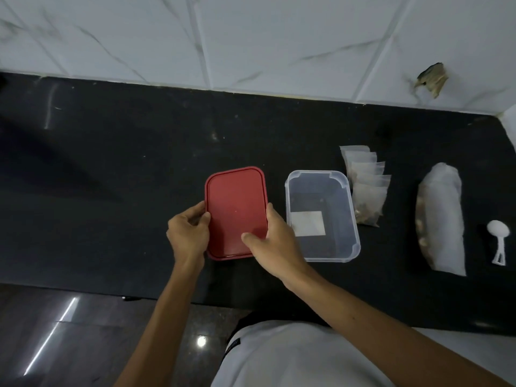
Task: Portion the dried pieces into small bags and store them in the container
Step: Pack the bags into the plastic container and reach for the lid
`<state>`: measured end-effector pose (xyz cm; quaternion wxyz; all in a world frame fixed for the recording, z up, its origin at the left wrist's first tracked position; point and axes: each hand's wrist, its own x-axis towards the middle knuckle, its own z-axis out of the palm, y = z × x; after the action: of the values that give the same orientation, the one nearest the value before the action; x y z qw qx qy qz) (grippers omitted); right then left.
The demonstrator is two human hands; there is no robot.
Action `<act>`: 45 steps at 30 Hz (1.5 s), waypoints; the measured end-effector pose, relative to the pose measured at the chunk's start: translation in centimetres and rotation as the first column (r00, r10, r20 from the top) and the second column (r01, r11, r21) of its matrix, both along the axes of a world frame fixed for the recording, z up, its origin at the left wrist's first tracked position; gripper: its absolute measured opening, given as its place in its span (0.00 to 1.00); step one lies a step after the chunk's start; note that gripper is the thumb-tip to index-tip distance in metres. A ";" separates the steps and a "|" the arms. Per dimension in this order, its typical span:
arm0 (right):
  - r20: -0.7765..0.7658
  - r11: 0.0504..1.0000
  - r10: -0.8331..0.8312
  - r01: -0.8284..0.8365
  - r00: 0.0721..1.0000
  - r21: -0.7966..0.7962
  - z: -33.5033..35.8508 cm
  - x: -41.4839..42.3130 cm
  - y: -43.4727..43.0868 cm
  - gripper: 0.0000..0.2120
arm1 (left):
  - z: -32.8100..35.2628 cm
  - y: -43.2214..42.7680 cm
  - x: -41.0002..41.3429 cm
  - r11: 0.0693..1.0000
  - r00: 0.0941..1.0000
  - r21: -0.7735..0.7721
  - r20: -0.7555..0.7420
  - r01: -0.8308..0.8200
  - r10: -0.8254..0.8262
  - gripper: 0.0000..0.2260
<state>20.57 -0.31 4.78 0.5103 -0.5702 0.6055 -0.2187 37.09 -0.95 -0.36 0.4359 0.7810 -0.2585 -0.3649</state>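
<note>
A red rectangular lid (236,208) lies flat on the black counter. My left hand (188,234) grips its left edge and my right hand (272,236) grips its right edge, thumb on top. Just right of the lid stands a clear plastic container (352,219), open, with a white label at its bottom. Beyond it lies a fanned row of several small clear bags (367,188) holding brownish dried pieces. Farther right lies a large white bag (444,219) with dried pieces showing along its left side. A white plastic scoop (498,236) lies at the far right.
The black counter (111,177) stretches bare to the left. A white marble-tiled wall (251,37) runs behind it, with a broken patch (431,79) at the upper right. The counter's front edge lies near my body, dark glossy floor below.
</note>
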 end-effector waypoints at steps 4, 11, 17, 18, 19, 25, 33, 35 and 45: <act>-0.093 0.998 -0.036 0.041 0.995 0.050 -1.6 0.4 -0.3 0.23 | -1.3 0.4 -0.9 0.999 0.999 0.037 -0.023 0.033 -0.032 0.15; -0.154 0.986 -0.102 0.120 0.983 0.114 -3.3 1.5 -0.1 0.33 | -1.8 1.4 -1.6 0.995 0.914 -0.080 -0.405 -0.061 0.024 0.25; -0.152 0.968 -0.132 0.161 0.979 0.193 -4.5 1.8 0.1 0.38 | -2.4 1.9 -2.4 0.983 0.908 -0.138 -0.415 -0.123 0.056 0.29; -0.146 0.967 -0.136 0.163 0.980 0.195 -4.7 1.8 0.2 0.38 | -2.5 2.0 -2.5 0.980 0.906 -0.151 -0.419 -0.133 0.059 0.29; -0.140 0.967 -0.137 0.163 0.981 0.195 -4.6 1.9 0.3 0.38 | -2.5 2.0 -2.5 0.978 0.905 -0.159 -0.422 -0.138 0.059 0.28; -0.074 0.970 -0.133 0.145 0.988 0.194 -2.8 1.5 0.6 0.36 | -2.3 1.8 -1.9 0.963 0.880 -0.175 -0.464 -0.203 0.102 0.26; 0.200 0.955 -0.239 0.194 0.950 0.223 2.4 -1.7 0.9 0.35 | 2.7 1.3 -4.4 0.926 0.787 -0.266 -0.615 -0.268 0.051 0.23; 0.273 0.941 -0.300 0.236 0.914 0.242 3.7 -3.1 0.9 0.33 | 4.3 0.9 -6.2 0.922 0.774 -0.305 -0.633 -0.239 -0.009 0.23; 0.362 0.813 -0.579 0.554 0.730 0.183 6.0 -14.3 1.3 0.21 | 8.5 -0.1 -18.8 0.929 0.650 -0.366 -0.691 0.062 -0.316 0.20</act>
<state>6.28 0.98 10.82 0.5496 -0.2850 0.6387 -0.4569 18.29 -1.03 8.13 0.5784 0.4554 -0.1946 -0.6483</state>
